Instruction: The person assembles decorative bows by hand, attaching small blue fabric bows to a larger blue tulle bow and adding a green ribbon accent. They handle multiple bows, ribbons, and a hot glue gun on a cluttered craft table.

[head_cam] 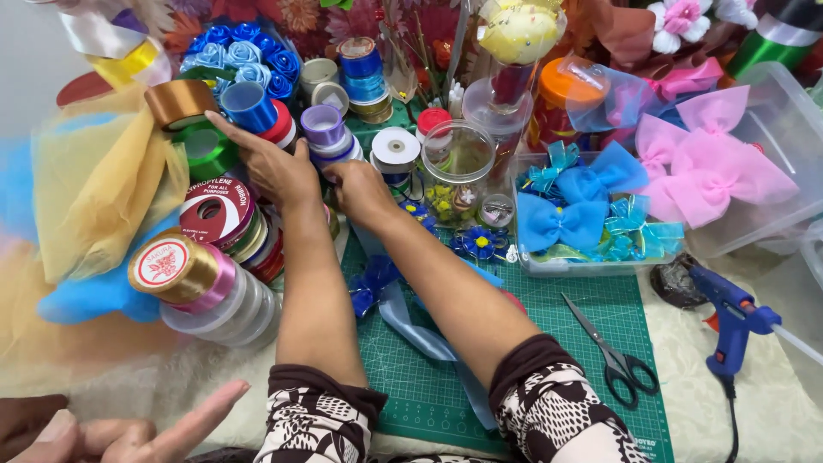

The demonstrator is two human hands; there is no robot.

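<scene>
The left hand (273, 167) lay palm down among the ribbon spools at the far left of the green cutting mat (549, 321), its fingers spread and resting flat, the forefinger stretched toward a dark blue ribbon spool (248, 105) and touching it or nearly so, gripping nothing that could be seen; the right hand (360, 190) sat just beside it, knuckles up, its fingers curled under among the spools, and whether they held anything could not be told; a lilac ribbon spool (322, 125) stood just beyond both hands, a white spool (395, 147) to its right, a copper-coloured spool (177, 101) and a green one (206, 147) to the left; a stack of spools lay on its side nearer the person, its gold end (168, 267) facing up; a length of pale blue ribbon (420, 330) ran along the mat under the right forearm; a clear lidded jar (458, 165) stood right of the hands, and next to it a clear tray (573, 266) held blue bows (561, 225); pink bows (711, 167) filled a larger clear box (776, 129); black-handled scissors (613, 356) lay on the mat, a blue glue gun (730, 321) on the counter beside it; yellow tulle (94, 184) was heaped at the left; another person's hand (129, 433) showed at the lower left corner.
</scene>
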